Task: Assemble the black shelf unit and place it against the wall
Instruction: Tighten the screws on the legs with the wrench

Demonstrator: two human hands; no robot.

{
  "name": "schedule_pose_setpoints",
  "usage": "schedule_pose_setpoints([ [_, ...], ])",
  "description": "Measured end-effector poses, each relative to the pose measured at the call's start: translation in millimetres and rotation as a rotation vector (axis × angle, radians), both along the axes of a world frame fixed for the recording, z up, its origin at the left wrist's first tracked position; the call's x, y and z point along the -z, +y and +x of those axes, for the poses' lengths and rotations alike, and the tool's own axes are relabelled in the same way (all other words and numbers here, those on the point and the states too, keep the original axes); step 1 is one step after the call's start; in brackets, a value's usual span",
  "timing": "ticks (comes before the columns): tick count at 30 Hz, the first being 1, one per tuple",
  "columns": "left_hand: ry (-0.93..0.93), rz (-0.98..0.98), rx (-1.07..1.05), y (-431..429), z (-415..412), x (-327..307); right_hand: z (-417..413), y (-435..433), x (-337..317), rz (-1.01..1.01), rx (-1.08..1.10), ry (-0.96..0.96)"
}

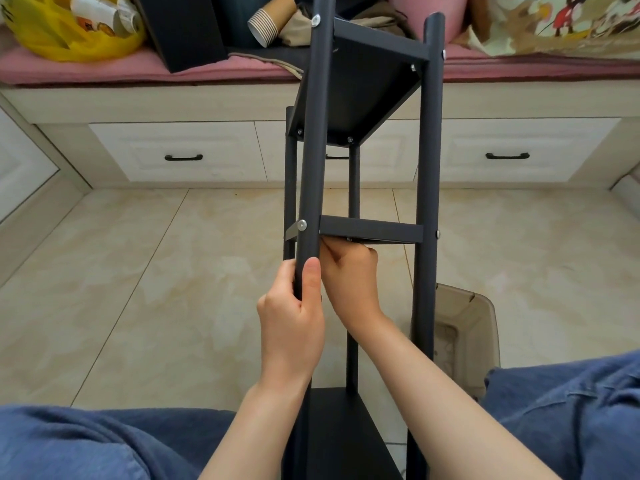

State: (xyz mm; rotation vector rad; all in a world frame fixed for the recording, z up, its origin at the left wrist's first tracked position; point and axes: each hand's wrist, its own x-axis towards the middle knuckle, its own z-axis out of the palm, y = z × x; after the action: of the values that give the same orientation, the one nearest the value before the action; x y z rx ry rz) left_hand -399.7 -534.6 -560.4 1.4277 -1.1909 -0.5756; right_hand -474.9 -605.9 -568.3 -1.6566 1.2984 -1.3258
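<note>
The black shelf unit (427, 168) leans between the person's knees. Its far end tips up toward the bench with drawers (173, 140), so it is not by any wall yet. The left hand (294, 317) wraps its fingers and thumb round the near left post (311, 150) and holds it. The right hand (349, 275) reaches up under the middle shelf (370, 229), right beside that post, with its fingers curled in. I cannot tell if they pinch a small part or only press on the shelf, because the shelf edge hides the tips. I think the step is fixing the middle shelf to the post. The next move likely needs the shelf held level and the small part turned tight, with the left hand holding the post so it does not slip. I count four posts, three shelves and two hands. Two silver screws (302, 224) show at the middle shelf's height, one on each near post. The bench shows two whole drawer handles (183, 157), and a third peeks out behind the posts. One brown bin (464, 327) stands on the floor by the right knee.
</note>
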Motion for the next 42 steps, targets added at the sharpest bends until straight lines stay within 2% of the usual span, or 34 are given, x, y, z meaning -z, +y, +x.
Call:
schedule_pose_setpoints([
  [4,-0.005,-0.012,0.000,-1,0,-1,-17,12,-11,0.231,-0.070,0.161],
  [8,-0.019,-0.003,-0.011,-1,-1,-2,-40,25,-33,0.448,-0.173,0.467],
  [11,-0.016,-0.002,-0.022,0,2,-2,-52,35,-59,0.400,-0.155,0.695],
  [15,0.001,0.010,-0.022,1,3,-2,-78,38,-93,0.390,-0.134,0.785],
  [18,0.020,0.022,-0.011,3,5,1,-96,27,-113,0.414,-0.164,0.700],
  [22,0.020,0.049,-0.028,4,8,5,-114,-3,-123,0.399,-0.058,0.551],
  [26,0.008,0.073,-0.038,4,10,7,-128,-29,-124,0.554,-0.087,0.230],
  [31,0.011,0.063,-0.034,2,10,10,-123,-44,-116,0.607,-0.250,-0.159],
  [34,0.004,0.057,-0.030,-1,7,9,-114,-50,-112,0.642,-0.197,-0.359],
  [37,0.009,0.081,-0.030,-3,11,11,-108,-53,-113,0.639,-0.191,-0.396],
  [42,0.081,0.112,-0.015,-8,20,13,-102,-50,-122,0.530,-0.292,-0.343],
])
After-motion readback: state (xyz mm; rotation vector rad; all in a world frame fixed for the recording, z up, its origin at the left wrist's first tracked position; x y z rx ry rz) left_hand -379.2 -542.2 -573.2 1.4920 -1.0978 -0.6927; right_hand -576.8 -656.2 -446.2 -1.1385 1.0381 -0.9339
